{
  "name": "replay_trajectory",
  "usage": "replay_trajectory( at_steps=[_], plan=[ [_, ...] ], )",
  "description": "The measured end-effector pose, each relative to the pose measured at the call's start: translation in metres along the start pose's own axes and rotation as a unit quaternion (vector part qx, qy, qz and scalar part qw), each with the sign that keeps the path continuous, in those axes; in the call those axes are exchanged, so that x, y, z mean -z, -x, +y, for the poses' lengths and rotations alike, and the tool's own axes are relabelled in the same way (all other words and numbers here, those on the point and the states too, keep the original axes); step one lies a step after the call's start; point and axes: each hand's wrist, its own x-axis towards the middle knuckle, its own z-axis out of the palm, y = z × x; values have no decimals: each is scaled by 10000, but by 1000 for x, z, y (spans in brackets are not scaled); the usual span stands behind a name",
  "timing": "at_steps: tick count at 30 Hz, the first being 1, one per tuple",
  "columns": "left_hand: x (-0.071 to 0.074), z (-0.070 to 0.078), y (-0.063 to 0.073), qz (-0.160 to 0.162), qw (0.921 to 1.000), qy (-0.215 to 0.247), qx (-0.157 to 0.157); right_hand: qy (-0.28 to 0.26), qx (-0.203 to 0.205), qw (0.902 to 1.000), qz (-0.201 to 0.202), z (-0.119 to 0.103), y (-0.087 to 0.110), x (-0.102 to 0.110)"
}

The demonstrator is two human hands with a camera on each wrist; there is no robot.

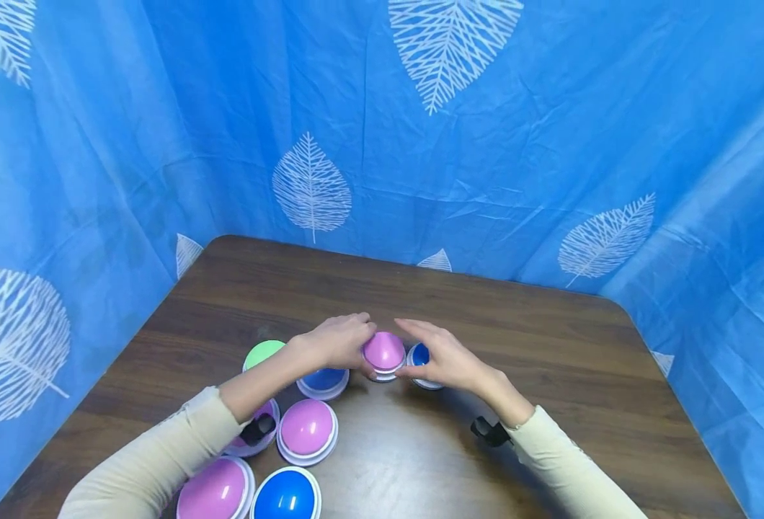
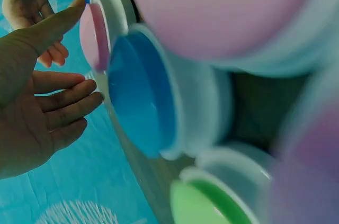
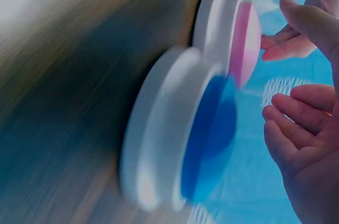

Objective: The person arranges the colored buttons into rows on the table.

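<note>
A pink dome-topped button (image 1: 384, 350) with a white base sits on the table between my two hands. My left hand (image 1: 343, 342) is at its left side, fingers extended and thumb held apart in the left wrist view. My right hand (image 1: 448, 362) is at its right, over a blue dome-topped button (image 1: 421, 355) that it partly hides. In the right wrist view, the right hand's fingers (image 3: 296, 123) bend loosely with nothing in them. Another blue button (image 1: 323, 380) stands beneath my left wrist, partly covered by it.
On the left of the wooden table (image 1: 486, 317) are a green button (image 1: 264, 353), a pink one (image 1: 307, 428), a second pink one (image 1: 212, 490) and a blue one (image 1: 287, 494). My left forearm overlaps another pink button. A blue curtain (image 1: 382, 144) with white leaves surrounds the table.
</note>
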Motion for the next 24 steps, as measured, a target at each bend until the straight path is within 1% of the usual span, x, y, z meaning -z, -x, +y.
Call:
replay_trajectory(
  at_steps=[4, 6, 8, 12, 17, 20, 24],
  plan=[
    [1, -13, 24, -85, 9995, -85, 285, -30, 238, 9996, -167, -15, -17, -13],
    [1, -18, 33, -125, 9990, -138, 394, -41, 283, 9992, -291, -21, -24, -20],
    [1, -22, 42, -171, 9986, -137, 491, -47, 301, 9985, -445, -28, -30, -27],
    [-1, -28, 56, -178, 9974, 45, 690, 96, 398, 9967, -705, -39, -40, -39],
    [-1, -33, 67, -254, 9947, 325, 945, 278, 568, 9941, -876, -50, -49, -51],
    [-3, -36, 70, -336, 9929, 428, 1056, 392, 548, 9933, -939, -53, -53, -56],
    [-5, -39, 72, -373, 9922, 464, 1099, 436, 450, 9929, -1007, -55, -56, -60]
  ],
)
